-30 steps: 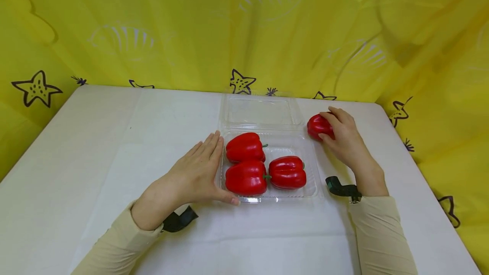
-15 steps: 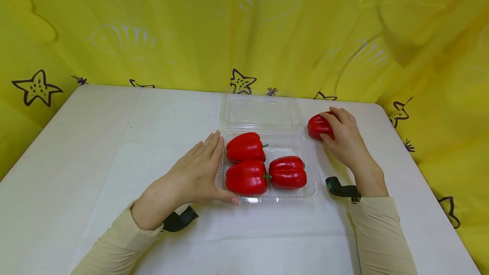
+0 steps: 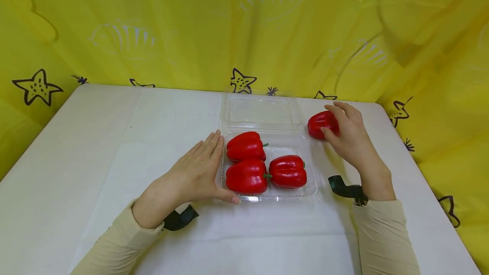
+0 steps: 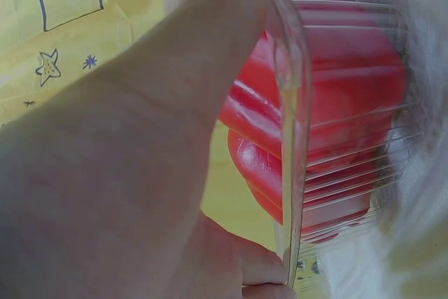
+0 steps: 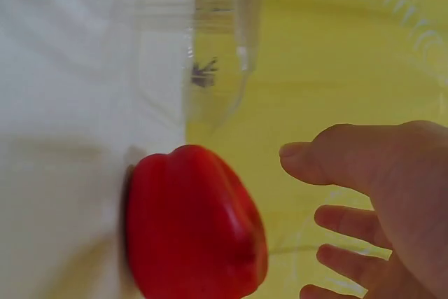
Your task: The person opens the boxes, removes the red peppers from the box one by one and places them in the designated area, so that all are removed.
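Yellow curtain (image 3: 183, 20) fills top of frame, printed with dark starfish outlines and pale striped fish. White table (image 3: 68, 152) below it. Clear plastic container (image 3: 276, 150) at centre, lid (image 3: 259, 111) folded back toward the curtain; three red peppers (image 3: 246, 177) lie in the base, two stacked along its left side, one at right. Left wrist view alone shows the ridged side wall, red visible through it. Beige sleeves (image 3: 383, 237) enter from lower left and lower right. Left hand (image 3: 196, 177) touches the container's left edge, fingers straight and close together, thumb spread along the front edge. Right hand (image 3: 349, 137), right of centre, is around the loose pepper (image 3: 318, 125), which sits on the table just beside the container; head view overlaps them, but right wrist view shows fingers spread, apart from the pepper. Black wrist pieces (image 3: 181, 218) on both wrists. Green stem (image 3: 266, 176) on the front-left pepper.
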Available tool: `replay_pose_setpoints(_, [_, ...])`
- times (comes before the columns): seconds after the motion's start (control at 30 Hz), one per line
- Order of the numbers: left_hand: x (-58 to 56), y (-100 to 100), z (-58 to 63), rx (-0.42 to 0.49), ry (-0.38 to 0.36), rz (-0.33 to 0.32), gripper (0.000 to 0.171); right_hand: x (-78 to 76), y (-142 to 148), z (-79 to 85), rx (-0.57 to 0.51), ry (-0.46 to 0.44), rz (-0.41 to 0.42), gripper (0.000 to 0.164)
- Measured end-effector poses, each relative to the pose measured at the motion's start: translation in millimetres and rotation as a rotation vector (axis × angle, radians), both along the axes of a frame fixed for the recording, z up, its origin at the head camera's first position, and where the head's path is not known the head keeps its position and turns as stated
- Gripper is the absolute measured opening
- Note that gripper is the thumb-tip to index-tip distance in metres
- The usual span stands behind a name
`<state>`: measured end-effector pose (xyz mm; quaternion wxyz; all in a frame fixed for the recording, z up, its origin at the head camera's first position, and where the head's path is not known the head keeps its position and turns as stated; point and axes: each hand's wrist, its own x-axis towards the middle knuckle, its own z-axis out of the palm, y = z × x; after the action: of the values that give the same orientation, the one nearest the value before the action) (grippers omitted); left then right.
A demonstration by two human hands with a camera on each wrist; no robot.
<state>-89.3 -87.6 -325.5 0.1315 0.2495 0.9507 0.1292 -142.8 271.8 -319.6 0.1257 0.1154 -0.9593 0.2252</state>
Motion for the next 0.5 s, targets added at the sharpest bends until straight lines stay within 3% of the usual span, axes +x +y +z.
replay_pose_setpoints(0.3, [0.2, -0.4, 0.2, 0.004, 0.001, -0.003, 0.136, 13.2, -12.1, 21.4, -0.009, -0.078, 0.005, 0.063])
replay_pose_setpoints(0.5, [-0.1, 0.2, 0.2, 0.005, -0.003, 0.0, 0.136, 24.1, -23.5, 32.9, -0.012, -0.054, 0.077, 0.06])
